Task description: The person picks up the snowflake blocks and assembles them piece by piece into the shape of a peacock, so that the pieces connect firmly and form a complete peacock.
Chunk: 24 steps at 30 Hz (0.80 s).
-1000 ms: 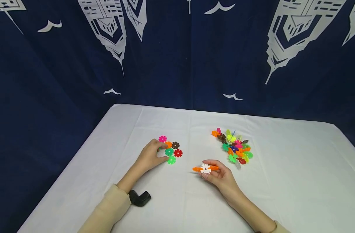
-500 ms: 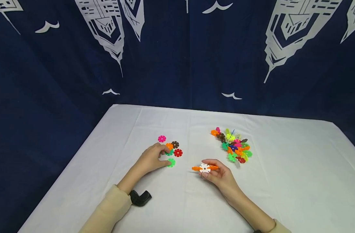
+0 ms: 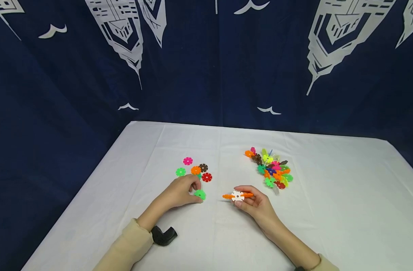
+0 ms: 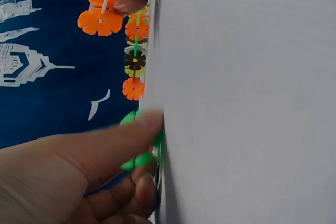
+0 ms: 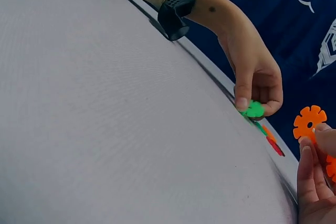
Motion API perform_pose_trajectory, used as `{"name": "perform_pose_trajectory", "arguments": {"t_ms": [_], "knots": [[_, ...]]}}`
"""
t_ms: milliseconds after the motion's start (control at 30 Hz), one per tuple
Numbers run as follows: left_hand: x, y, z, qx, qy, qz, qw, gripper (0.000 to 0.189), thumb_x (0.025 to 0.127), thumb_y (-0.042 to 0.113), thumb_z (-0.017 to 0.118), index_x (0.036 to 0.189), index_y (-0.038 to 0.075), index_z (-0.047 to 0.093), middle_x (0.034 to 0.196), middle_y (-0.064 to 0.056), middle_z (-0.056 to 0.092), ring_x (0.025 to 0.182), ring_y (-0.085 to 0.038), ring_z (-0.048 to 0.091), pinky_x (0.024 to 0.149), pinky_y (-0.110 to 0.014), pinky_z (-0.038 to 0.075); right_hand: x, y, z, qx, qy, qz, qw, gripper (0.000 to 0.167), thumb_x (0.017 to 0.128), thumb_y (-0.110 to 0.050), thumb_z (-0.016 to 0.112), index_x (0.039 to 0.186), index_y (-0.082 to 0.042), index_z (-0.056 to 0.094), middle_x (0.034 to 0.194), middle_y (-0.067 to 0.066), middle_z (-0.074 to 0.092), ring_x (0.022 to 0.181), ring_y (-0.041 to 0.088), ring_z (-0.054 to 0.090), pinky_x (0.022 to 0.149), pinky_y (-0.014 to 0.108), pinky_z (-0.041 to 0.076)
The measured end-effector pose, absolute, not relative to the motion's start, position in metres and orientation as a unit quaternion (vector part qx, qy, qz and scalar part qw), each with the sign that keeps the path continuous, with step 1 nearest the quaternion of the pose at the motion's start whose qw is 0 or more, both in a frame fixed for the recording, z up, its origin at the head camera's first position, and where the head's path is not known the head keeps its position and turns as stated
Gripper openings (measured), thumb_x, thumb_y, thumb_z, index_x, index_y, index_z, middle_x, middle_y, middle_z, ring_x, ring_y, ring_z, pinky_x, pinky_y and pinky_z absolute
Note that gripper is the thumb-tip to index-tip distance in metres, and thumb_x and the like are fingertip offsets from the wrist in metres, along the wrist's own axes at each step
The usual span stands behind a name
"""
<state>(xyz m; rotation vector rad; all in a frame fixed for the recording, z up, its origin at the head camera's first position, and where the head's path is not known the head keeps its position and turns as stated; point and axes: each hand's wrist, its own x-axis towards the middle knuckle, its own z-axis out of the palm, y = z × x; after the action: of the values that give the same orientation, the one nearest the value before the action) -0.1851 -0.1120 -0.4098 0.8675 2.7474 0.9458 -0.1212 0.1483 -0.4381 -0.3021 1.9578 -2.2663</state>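
Note:
My left hand (image 3: 181, 191) pinches a light green snowflake disc (image 3: 201, 194) between thumb and fingers, low over the white cloth. In the right wrist view the same green disc (image 5: 254, 109) shows tilted at the fingertips. My right hand (image 3: 259, 205) holds a small joined piece: a white snowflake disc (image 3: 238, 196) with orange discs (image 3: 227, 196) slotted on its two sides. The left wrist view shows this orange disc (image 4: 100, 22) beside the right fingers, with a thin white edge behind it. The two hands are a short way apart.
Past the left hand lie loose discs: pink (image 3: 187, 161), green (image 3: 181, 172), brown (image 3: 203, 168), red (image 3: 207, 177), and orange (image 3: 196, 170) overlapping a teal one. A multicoloured assembly of joined discs (image 3: 270, 171) stands back right. A blue curtain (image 3: 193, 75) hangs behind the table.
My left hand has drawn back toward me, bringing the light green disc along and lifting its edge. Another green disc is uncovered. The orange disc has shifted over the teal one. The right hand stays put.

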Motion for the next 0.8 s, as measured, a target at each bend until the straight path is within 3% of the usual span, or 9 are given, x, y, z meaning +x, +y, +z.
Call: {"name": "perform_pose_trajectory", "arguments": {"t_ms": [167,267,400,567,800], "knots": [[-0.186,-0.107,-0.411,0.290,0.846,0.437,0.099,0.014,0.080,0.011,0.075,0.078,0.010,0.062,0.062,0.004,0.051,0.056,-0.010,0.046,0.052,-0.022,0.040,-0.121,0.149,-0.438,-0.103,0.662,-0.740,0.059,0.050,0.082,0.000,0.069,0.127,0.006,0.049,0.106,0.017,0.055,0.086,0.019,0.063,0.078,0.029,0.052],[-0.183,-0.099,-0.407,0.270,0.795,0.523,0.145,0.006,0.086,0.010,0.068,0.086,0.004,0.067,0.065,-0.003,0.058,0.059,-0.015,0.052,0.054,-0.021,0.042,-0.121,0.150,-0.439,-0.126,0.663,-0.736,0.057,0.048,0.083,0.002,0.068,0.126,0.008,0.048,0.105,0.017,0.054,0.085,0.019,0.063,0.077,0.030,0.052],[-0.176,-0.089,-0.408,0.266,0.767,0.554,0.183,0.016,0.093,0.007,0.058,0.101,-0.002,0.068,0.074,-0.008,0.063,0.068,-0.018,0.058,0.063,-0.026,0.051,-0.122,0.152,-0.440,-0.166,0.654,-0.736,0.056,0.045,0.084,0.007,0.063,0.125,0.011,0.044,0.106,0.020,0.049,0.082,0.019,0.061,0.074,0.028,0.052],[-0.170,-0.080,-0.412,0.252,0.751,0.575,0.204,0.014,0.090,0.003,0.061,0.101,-0.004,0.067,0.073,-0.009,0.065,0.068,-0.018,0.062,0.067,-0.030,0.054,-0.124,0.152,-0.441,-0.206,0.645,-0.734,0.047,0.050,0.085,0.011,0.059,0.128,0.013,0.035,0.109,0.025,0.045,0.080,0.017,0.059,0.074,0.028,0.052],[-0.167,-0.074,-0.419,0.245,0.726,0.609,0.203,0.013,0.086,-0.001,0.065,0.097,-0.007,0.066,0.075,-0.010,0.066,0.068,-0.021,0.066,0.066,-0.032,0.055,-0.124,0.154,-0.441,-0.200,0.646,-0.733,0.074,0.036,0.086,0.008,0.059,0.119,0.013,0.045,0.103,0.022,0.049,0.075,0.018,0.060,0.072,0.028,0.052]]}}
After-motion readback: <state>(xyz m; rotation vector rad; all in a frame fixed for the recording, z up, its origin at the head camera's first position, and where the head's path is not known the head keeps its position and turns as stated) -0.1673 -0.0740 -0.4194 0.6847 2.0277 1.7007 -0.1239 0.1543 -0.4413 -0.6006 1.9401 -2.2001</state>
